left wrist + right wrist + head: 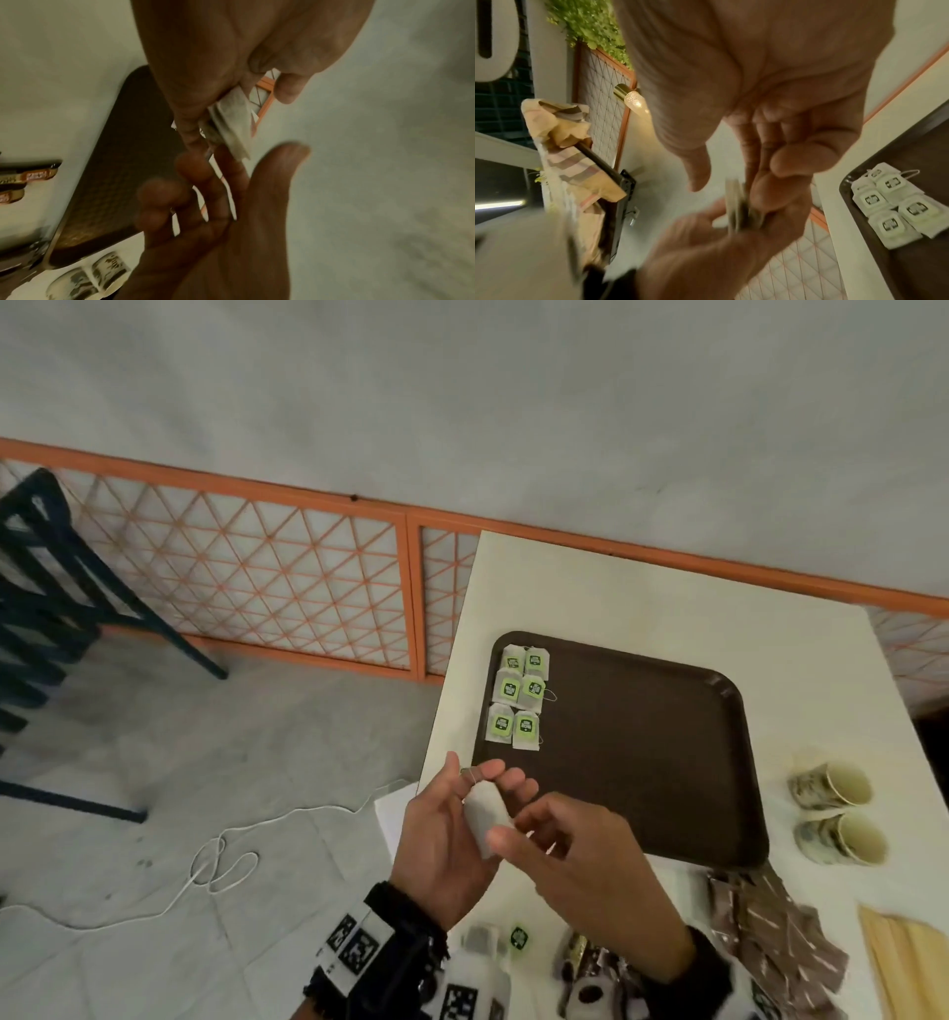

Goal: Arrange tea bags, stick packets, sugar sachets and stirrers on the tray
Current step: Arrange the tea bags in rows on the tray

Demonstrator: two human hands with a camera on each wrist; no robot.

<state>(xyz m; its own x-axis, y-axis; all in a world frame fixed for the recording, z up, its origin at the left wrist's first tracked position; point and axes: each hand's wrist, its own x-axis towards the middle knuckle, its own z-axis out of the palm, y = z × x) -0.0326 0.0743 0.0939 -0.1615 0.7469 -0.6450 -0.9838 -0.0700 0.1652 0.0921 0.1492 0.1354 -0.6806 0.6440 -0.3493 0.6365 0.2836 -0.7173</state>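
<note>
Nothing here can truly be read. The small white paper tea bags lying on the dark brown plastic tray each carry a bright green square tag with dark print, too small and blurred to make out. The black-and-white square marker patterns on the wristband hold no letters. The dark stick packets with orange labels on the table show only smeared print.
</note>
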